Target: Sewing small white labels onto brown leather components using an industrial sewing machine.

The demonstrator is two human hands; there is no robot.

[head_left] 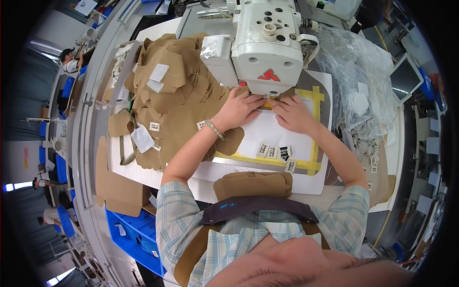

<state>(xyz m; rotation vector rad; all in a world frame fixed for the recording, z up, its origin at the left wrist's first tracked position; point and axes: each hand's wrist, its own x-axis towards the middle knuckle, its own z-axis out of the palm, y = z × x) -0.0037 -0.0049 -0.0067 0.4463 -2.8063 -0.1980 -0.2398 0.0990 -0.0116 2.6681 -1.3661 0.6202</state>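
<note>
Factory sewing station, white table (306, 184) marked with yellow tape; left hand (237, 109) and right hand (292, 114) lie flat, fingers spread, pressing a white fabric piece (272, 129) under the white sewing machine (267, 43), gripping nothing; piece judged light, limp, prone to slide, best held by flat fingertip pressure near the needle; tan cut pieces (167, 95) stacked left.

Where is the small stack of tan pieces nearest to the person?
In the head view, the folded tan stack lies at the table's near edge, centred below the yellow-taped frame, just before the person's chest.

glossy white sewing machine (267, 43), matt tan cloth pieces (177, 95)
</note>
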